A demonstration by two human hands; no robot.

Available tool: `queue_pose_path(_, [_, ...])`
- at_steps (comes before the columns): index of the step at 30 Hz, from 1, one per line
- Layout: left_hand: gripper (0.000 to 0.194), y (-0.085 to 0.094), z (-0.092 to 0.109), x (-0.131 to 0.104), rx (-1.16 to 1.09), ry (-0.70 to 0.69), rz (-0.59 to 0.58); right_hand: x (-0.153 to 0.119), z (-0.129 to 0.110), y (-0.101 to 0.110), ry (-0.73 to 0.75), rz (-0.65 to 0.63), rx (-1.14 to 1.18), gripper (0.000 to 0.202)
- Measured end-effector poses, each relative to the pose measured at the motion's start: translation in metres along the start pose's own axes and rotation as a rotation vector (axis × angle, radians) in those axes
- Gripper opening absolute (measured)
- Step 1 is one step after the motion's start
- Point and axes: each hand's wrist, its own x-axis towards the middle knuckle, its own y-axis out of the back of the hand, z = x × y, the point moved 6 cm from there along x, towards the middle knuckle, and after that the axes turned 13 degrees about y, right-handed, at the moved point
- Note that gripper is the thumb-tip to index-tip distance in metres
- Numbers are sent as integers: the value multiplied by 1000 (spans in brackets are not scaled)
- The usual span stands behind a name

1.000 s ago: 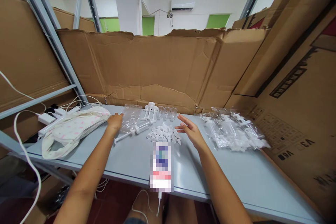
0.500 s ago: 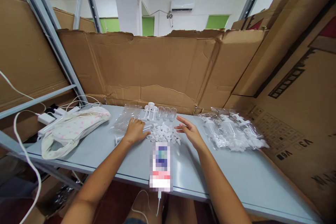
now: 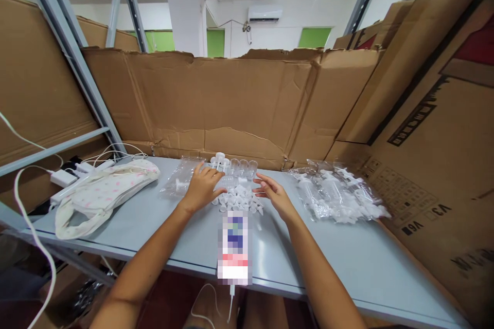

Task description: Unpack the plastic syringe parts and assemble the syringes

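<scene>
My left hand rests over a clear ribbed tube, fingers spread and thumb apart. A white plunger-like end shows on the other side of that hand; the middle is hidden beneath it. At the tube's right end sits a white cap. My right hand hovers at the right side of a pile of small white nozzle-like pieces, its fingers apart and holding nothing I can see. Behind them stand several clear cups or tubes and white plunger-like parts.
A pixelated phone with a cable lies at the table's front edge. Bagged white parts lie to the right, a clear plastic bag to the left. Farther left are a spotted cloth item and power adapters. Cardboard walls the back.
The tube with the white end under my left hand has turned from slanted to nearly level and moved away from me. My right hand has shifted slightly toward the pile.
</scene>
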Motion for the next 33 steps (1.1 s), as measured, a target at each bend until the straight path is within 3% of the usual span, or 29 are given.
queue_pose_path(4, [34,15,36,0,10,-289,187,-3,1,-4,-49,1,74,47])
queue_pose_path(8, [31,15,65,-3,67,-481,398,-8,3,-19,-137,-147,196,46])
queue_pose_path(11, [28,10,76,-1,55,-506,466,-10,-1,-23,-137,-206,282,44])
queue_pose_path(15, [37,-1,77,0,-27,-425,489,-9,-8,-20,-102,-208,338,43])
queue_pose_path(21, [52,-20,66,-6,-137,-262,371,-8,-4,-17,-88,-119,306,36])
queue_pose_path(26, [36,-27,51,-6,-352,9,187,-4,-3,-12,-25,56,359,33])
queue_pose_path(29, [32,-34,48,-5,-466,105,75,-1,-4,-9,10,65,365,27])
queue_pose_path(33, [21,-41,47,-5,-475,155,24,-1,1,-9,-10,35,316,30])
